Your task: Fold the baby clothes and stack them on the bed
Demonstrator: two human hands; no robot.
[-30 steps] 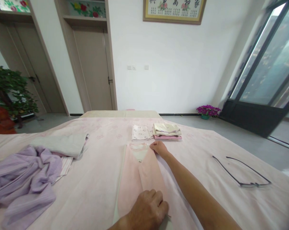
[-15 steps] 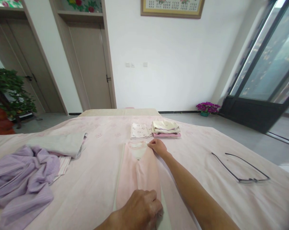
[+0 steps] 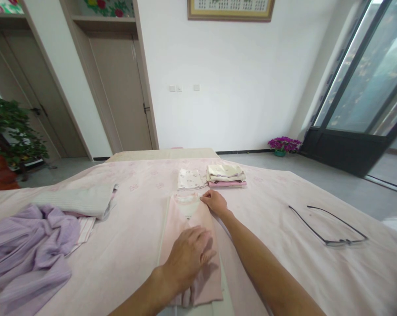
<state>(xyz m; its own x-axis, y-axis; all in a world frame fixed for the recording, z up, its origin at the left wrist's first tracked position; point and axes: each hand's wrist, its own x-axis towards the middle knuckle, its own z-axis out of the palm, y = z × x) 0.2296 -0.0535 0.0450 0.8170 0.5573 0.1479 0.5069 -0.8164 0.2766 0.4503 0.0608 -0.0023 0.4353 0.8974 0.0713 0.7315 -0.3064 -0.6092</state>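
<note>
A pink long top lies face up in a narrow folded strip, its pale neckline at the far end and a lower hem near me. My right hand has thumb and fingers pinched at the top's far right shoulder corner. Over the middle of the top is my left hand, its fingers stretched out and slightly apart; whether the palm presses on the cloth I cannot tell. Pale fabric shows beneath the pink along the edges and below the hem.
Beyond the top sit a small folded patterned garment and a stack of folded clothes. Crumpled purple clothing and a folded grey striped garment lie left. Eyeglasses rest at right on the pink sheet.
My left hand has moved away from me up the top, and its curled fingers have straightened. The top's lower hem now shows. My right hand stays at the shoulder corner.
</note>
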